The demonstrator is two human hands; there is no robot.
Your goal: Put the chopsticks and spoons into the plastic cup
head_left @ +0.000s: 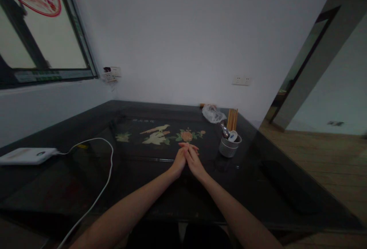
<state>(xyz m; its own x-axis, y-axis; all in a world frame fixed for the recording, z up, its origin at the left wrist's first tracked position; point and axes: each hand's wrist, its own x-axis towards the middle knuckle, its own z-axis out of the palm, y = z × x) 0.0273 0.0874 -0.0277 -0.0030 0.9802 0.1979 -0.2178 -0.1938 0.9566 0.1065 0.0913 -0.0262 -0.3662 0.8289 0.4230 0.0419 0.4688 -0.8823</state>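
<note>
My left hand [180, 160] and my right hand [194, 160] meet over the black tabletop [160, 187], palms turned toward each other and touching. Their fingers are stretched out and overlap at the tips. Nothing shows between them, though the palms are partly hidden. Just beyond the fingertips lies a painted flower [187, 136] on the table's surface. To the right of my hands stands a utensil holder [228, 148] with chopsticks [232, 119], metal spoons [225, 131] and a white spoon [233, 136] in it.
A crumpled clear plastic bag [213, 114] lies by the wall at the back right. At the left edge sits a white power bank [28, 156], its white cable [111, 161] running over the table's front edge. A dark long object [286, 186] rests at the right.
</note>
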